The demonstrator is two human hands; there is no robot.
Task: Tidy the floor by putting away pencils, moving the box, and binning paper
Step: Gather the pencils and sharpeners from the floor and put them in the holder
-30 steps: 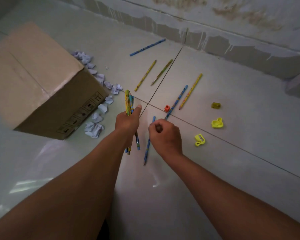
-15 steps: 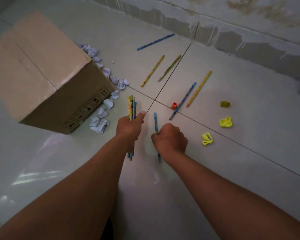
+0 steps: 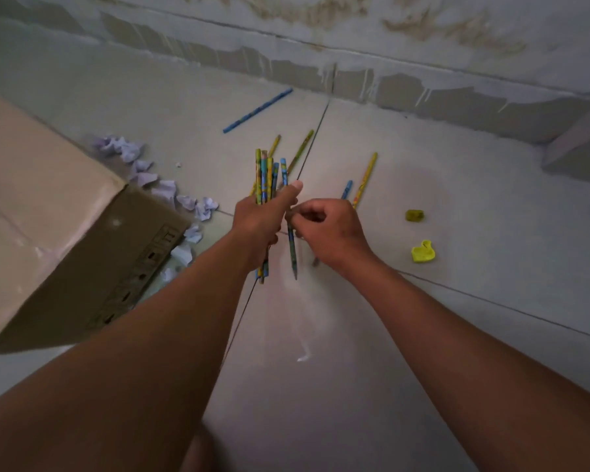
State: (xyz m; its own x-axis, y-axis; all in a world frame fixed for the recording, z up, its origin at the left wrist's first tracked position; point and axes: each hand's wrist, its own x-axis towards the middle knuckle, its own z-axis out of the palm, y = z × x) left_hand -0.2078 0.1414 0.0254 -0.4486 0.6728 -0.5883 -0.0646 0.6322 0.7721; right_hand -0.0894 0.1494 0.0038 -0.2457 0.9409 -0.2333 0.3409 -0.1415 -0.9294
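My left hand (image 3: 259,223) is shut on a bundle of pencils (image 3: 264,175) held upright above the floor. My right hand (image 3: 327,229) pinches a blue pencil (image 3: 291,236) and holds it against the right side of the bundle. Loose pencils lie on the tiles beyond: a blue one (image 3: 258,110) near the wall, a yellow one (image 3: 366,178), a short blue end (image 3: 346,189) behind my right hand, and two partly hidden behind the bundle (image 3: 301,149). A closed cardboard box (image 3: 48,226) stands at the left, with crumpled paper balls (image 3: 171,192) along its side.
Two yellow-green small items lie at the right, one darker (image 3: 414,215) and one bright (image 3: 423,252). A stained wall with a grey skirting (image 3: 355,80) runs along the far side. Dark tile joints cross the pale floor.
My right hand lifted the blue pencil off the floor and brought it up to the bundle in my left hand. The view moved closer and shifted, hiding the orange sharpener.
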